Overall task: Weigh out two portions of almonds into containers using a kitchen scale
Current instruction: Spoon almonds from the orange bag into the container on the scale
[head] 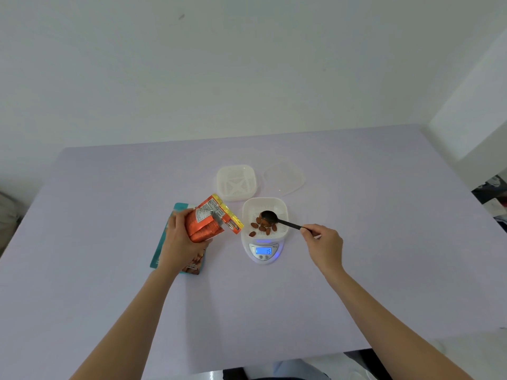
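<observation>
Fingers of right hand point(323, 244) pinch spoon point(285, 222) handle, head over almonds point(263, 229) in container point(264, 202); left hand point(178, 238) grips orange bag point(208, 223) beside scale point(263, 258).

Slotted containers point(236, 182): two. Clear lid point(284, 178): one. Scale point(263, 256): one. Spoon point(285, 222): one. Packets: two, orange packet point(208, 223), teal packet point(179, 208). Almonds point(263, 227): roughly eight, pile overlapping.

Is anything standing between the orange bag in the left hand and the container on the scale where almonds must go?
Nothing visible does. The orange bag, gripped by the left hand, tilts toward the container on the scale with no object between them. The right hand holds the black spoon over the almonds inside the container.
</observation>
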